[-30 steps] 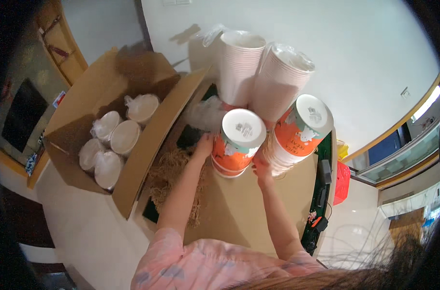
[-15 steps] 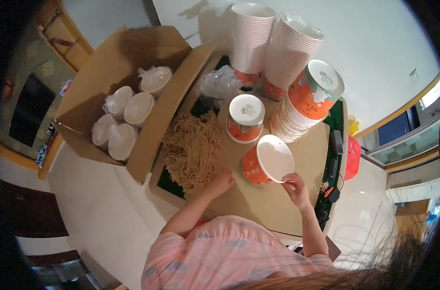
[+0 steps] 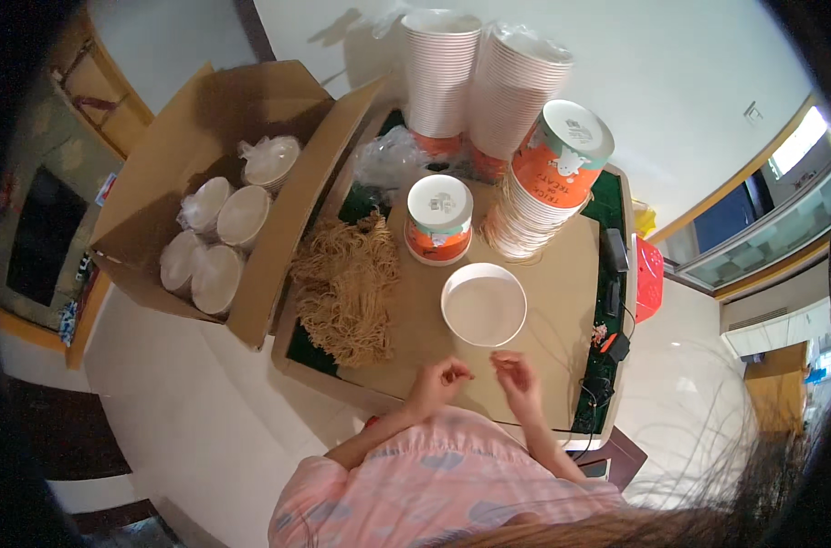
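A white-lined paper bucket point(image 3: 485, 310) stands upright on the brown board, opening up, with neither hand touching it. Just in front of it are both my hands, close together but apart. My left hand point(image 3: 438, 385) has its thumb and fingers pinched together. The fingers of my right hand point(image 3: 518, 374) are curled in, thumb against them. Anything held in either pinch is too small to make out. Left of the hands lies a heap of tan twine cords point(image 3: 344, 290). Behind the bucket, an orange printed bucket point(image 3: 439, 219) sits upside down.
Upside-down nested buckets with cords at their rims point(image 3: 562, 155) stand at the right back. Two tall stacks of white buckets point(image 3: 441, 78) rise behind. Clear plastic wrap point(image 3: 390, 157) lies beside them. An open carton point(image 3: 292, 219) with wrapped buckets is at left; cables point(image 3: 598, 393) run along the right edge.
My right hand has let go of the bucket's rim and moved left, nearer my body. The bucket has gone from tilted to upright. My left hand has come in beside the right.
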Demonstrator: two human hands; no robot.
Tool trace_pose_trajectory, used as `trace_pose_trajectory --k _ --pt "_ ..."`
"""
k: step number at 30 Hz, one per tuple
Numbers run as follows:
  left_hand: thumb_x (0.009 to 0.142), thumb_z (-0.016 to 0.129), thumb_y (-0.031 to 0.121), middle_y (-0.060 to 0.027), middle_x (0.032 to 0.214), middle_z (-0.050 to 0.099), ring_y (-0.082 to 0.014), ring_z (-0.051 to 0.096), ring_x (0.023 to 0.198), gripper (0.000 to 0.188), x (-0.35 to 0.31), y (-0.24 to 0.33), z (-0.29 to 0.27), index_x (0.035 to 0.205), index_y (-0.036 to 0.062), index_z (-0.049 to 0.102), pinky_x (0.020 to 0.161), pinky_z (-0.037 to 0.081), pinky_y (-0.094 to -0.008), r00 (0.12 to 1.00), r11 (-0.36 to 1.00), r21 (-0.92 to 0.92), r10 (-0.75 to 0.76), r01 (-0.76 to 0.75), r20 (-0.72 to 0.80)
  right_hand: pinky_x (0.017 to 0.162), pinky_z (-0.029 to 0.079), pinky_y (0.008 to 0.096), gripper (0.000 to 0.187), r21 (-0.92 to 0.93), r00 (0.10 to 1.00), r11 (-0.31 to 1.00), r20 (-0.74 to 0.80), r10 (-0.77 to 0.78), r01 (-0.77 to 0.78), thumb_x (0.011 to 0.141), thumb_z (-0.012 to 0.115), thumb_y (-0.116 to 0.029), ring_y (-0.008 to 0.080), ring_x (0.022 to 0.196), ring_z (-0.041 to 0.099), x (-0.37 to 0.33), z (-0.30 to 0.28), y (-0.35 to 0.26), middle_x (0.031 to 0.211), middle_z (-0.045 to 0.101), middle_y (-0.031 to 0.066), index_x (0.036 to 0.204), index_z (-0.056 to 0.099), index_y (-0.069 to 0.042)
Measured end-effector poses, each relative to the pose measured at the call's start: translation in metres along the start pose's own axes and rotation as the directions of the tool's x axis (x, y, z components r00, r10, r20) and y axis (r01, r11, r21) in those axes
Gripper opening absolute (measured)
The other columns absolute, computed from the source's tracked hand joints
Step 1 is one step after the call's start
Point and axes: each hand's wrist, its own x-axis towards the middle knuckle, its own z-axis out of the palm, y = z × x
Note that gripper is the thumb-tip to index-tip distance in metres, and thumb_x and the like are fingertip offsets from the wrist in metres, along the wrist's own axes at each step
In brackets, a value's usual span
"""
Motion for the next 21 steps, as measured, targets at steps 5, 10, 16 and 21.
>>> trace_pose_trajectory --k 5,10,16,21 --pt "0.073 0.062 -0.002 -0.0033 0.08 0.063 -0.0137 0.059 0.064 0.021 -0.003 0.034 0.005 0.092 0.0071 0.063 0.062 0.045 -0.024 0.895 0.911 0.143 0.408 -0.386 -0.18 0.092 0.039 0.0286 0.037 0.332 0.968 0.914 0.167 0.187 -0.234 0.085 0.053 -0.004 0.0147 0.105 0.049 -0.004 0.043 -0.024 0.116 0.049 0.006 0.121 0.041 -0.003" --pt "0.072 0.063 -0.003 -0.0049 0.085 0.063 -0.0135 0.06 0.075 0.03 0.004 0.026 -0.002 0.1 0.0065 0.06 0.068 0.047 -0.027 0.918 0.952 0.034 0.302 -0.304 -0.258 0.081 0.042 0.024 0.033 0.518 0.937 0.782 0.164 0.307 -0.347 0.086 0.054 -0.008 0.0092 0.096 0.05 0.004 0.051 -0.044 0.106 0.053 0.0035 0.117 0.044 -0.005" --pt "0.073 0.058 -0.003 -0.005 0.087 0.063 -0.0177 0.058 0.089 0.03 0.031 0.008 -0.013 0.101 0.0076 0.06 0.083 0.043 -0.033 0.976 0.977 -0.186 0.061 -0.101 -0.209 0.047 0.031 0.0171 0.008 0.127 0.936 0.938 -0.103 0.335 -0.322 0.083 0.062 -0.013 0.0011 0.056 0.041 0.003 0.039 -0.025 0.067 0.051 -0.0063 0.086 0.058 -0.007" --pt "0.072 0.053 0.002 -0.0072 0.088 0.063 -0.0244 0.057 0.091 0.024 0.074 -0.01 -0.039 0.093 0.0064 0.062 0.088 0.04 -0.0402 0.801 0.386 0.762 0.531 -0.52 0.277 0.042 0.026 0.0187 0.01 0.103 0.924 0.947 -0.208 0.321 -0.305 0.081 0.063 -0.016 0.0012 0.049 0.037 0.01 0.029 -0.031 0.058 0.046 -0.0074 0.077 0.059 -0.008"
